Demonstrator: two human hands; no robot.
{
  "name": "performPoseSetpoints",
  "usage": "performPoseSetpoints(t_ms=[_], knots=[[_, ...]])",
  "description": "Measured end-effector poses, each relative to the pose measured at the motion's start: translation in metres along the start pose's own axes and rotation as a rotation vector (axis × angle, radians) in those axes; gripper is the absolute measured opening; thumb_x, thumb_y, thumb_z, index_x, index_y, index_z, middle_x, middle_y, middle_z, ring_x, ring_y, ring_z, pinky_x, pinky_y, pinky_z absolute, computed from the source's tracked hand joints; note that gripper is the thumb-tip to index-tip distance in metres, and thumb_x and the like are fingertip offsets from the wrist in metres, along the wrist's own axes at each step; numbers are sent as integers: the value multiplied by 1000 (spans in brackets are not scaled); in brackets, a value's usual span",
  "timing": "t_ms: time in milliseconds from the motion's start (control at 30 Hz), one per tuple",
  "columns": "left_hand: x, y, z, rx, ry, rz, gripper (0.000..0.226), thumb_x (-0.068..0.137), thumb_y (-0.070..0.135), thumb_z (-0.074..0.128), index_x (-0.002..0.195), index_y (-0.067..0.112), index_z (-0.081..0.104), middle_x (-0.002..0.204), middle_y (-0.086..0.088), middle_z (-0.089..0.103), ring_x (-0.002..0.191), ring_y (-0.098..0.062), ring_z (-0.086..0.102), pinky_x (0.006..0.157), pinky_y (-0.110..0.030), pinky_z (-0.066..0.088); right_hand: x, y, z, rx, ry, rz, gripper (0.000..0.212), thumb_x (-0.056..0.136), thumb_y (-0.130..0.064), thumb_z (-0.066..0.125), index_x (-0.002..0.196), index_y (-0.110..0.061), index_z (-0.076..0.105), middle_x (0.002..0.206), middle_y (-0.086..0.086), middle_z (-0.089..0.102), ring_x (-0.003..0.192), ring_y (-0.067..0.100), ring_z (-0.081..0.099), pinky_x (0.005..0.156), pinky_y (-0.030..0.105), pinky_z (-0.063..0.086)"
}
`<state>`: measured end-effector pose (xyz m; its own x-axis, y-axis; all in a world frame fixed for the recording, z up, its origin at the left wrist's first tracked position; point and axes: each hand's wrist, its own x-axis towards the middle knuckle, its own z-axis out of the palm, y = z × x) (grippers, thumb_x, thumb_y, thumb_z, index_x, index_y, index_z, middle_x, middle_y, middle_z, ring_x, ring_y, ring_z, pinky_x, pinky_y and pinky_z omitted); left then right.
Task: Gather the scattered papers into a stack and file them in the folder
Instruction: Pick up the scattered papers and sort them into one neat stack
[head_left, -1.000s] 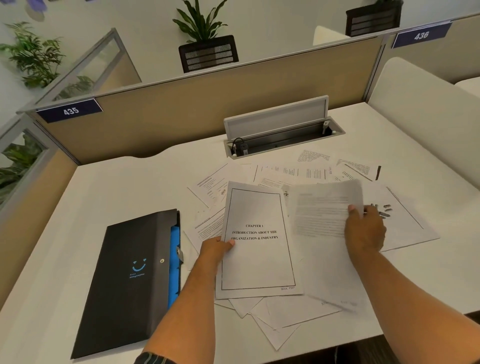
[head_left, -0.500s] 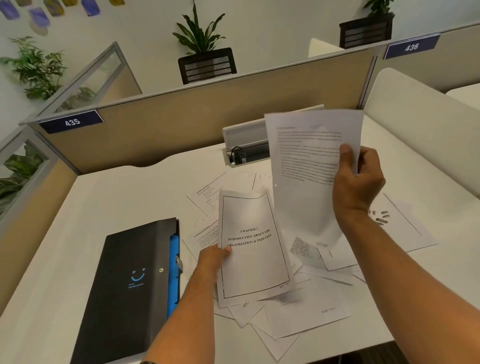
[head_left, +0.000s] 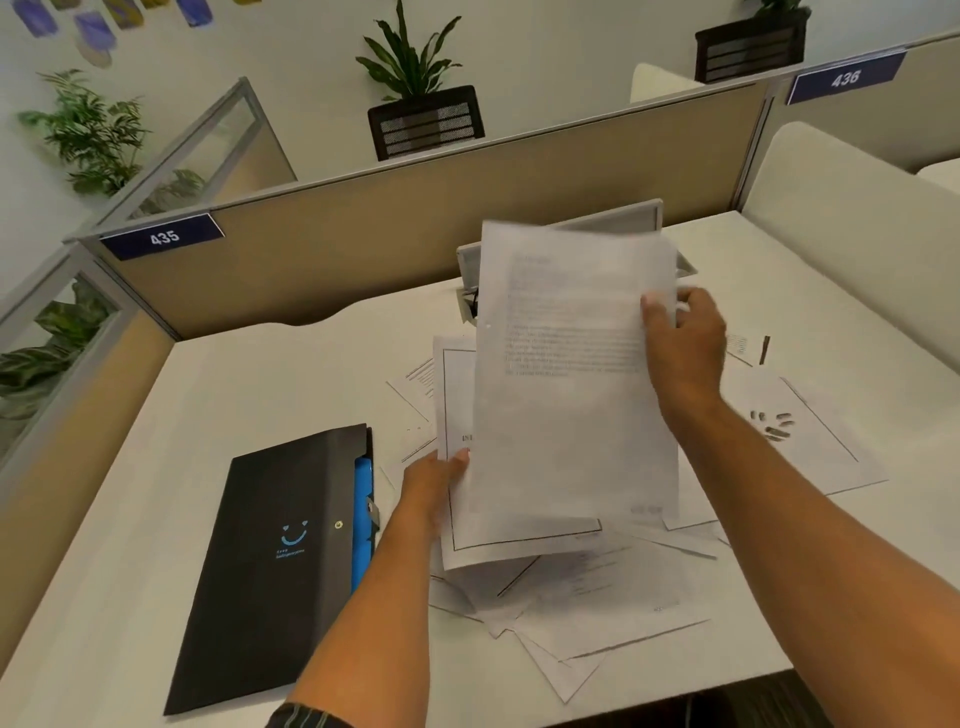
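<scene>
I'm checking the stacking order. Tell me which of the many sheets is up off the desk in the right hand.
The text-printed sheet, which the right hand pinches at its right edge. It overlaps the bordered title page in the left hand; the other papers lie flat.

A single head-worn view is given, aimed forward and down from close above the left hand (head_left: 439, 480) and right hand (head_left: 685, 343), over the desk (head_left: 249, 395).

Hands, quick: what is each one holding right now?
Left hand: pinches the bordered white title page at its left edge.
Right hand: grips the blurred white text sheet, lifted.
</scene>
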<state>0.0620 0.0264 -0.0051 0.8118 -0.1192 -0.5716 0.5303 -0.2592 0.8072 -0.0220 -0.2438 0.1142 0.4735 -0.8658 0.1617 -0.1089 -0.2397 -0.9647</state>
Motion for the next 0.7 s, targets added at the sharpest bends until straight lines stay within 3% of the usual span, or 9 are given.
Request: performPoseSetpoints(t_ms=[67, 200, 300, 400, 467, 533, 600, 700], knots=[[-5, -1, 0, -110, -129, 21, 46, 93, 26, 71, 133, 5, 61, 120, -12, 72, 114, -31, 65, 106, -47, 48, -8, 24, 3, -121, -111, 124, 27, 102, -35, 57, 123, -18, 58, 110, -4, 61, 92, 14, 61, 76, 29, 47], [-7, 1, 4, -194, -224, -1, 58, 93, 14, 68, 145, -1, 46, 140, -19, 58, 134, -36, 51, 117, -53, 34, -25, 63, 1, -243, -149, 305, 30, 101, -35, 57, 122, -15, 60, 113, 2, 66, 94, 23, 60, 84, 38, 50], [-14, 2, 4, -188, -277, -14, 31, 93, 18, 68, 121, 5, 64, 118, -13, 73, 105, -29, 71, 95, -46, 55, -29, 79, -3, -324, -152, 399, 36, 102, -41, 52, 124, -13, 58, 114, 6, 66, 96, 26, 59, 89, 42, 48], [-18, -2, 1, -160, -361, -5, 21, 95, 24, 65, 110, 12, 75, 110, -15, 75, 93, -31, 74, 84, -45, 59, -27, 88, -4, -176, -216, 461, 46, 104, -43, 51, 133, -8, 52, 123, 8, 62, 102, 25, 59, 86, 37, 46], [-20, 1, 3, -149, -365, 4, 23, 98, 28, 61, 94, 20, 82, 105, -11, 77, 88, -28, 76, 75, -39, 61, -26, 90, -7, -61, -324, 463, 39, 100, -47, 60, 120, -13, 56, 112, -1, 65, 90, 13, 60, 75, 32, 46], [-22, 3, 7, -118, -339, 29, 29, 100, 35, 57, 97, 21, 82, 105, -10, 77, 90, -27, 75, 77, -37, 61, -27, 92, -11, 39, -459, 465, 34, 91, -48, 73, 107, -20, 65, 101, -10, 71, 90, 8, 62, 76, 33, 48], [-26, 6, 16, -116, -334, 32, 40, 99, 44, 54, 113, 15, 77, 109, -12, 76, 95, -31, 74, 84, -41, 59, -30, 97, -14, 137, -582, 514, 32, 84, -44, 82, 105, -21, 74, 101, -8, 79, 99, 16, 71, 86, 37, 55], [-35, 16, 31, -101, -394, 78, 56, 88, 69, 44, 106, 30, 79, 110, -10, 76, 93, -31, 75, 75, -41, 62, -36, 103, -17, 263, -671, 559, 39, 80, -28, 87, 115, -16, 75, 110, 3, 79, 101, 27, 76, 85, 43, 62]])
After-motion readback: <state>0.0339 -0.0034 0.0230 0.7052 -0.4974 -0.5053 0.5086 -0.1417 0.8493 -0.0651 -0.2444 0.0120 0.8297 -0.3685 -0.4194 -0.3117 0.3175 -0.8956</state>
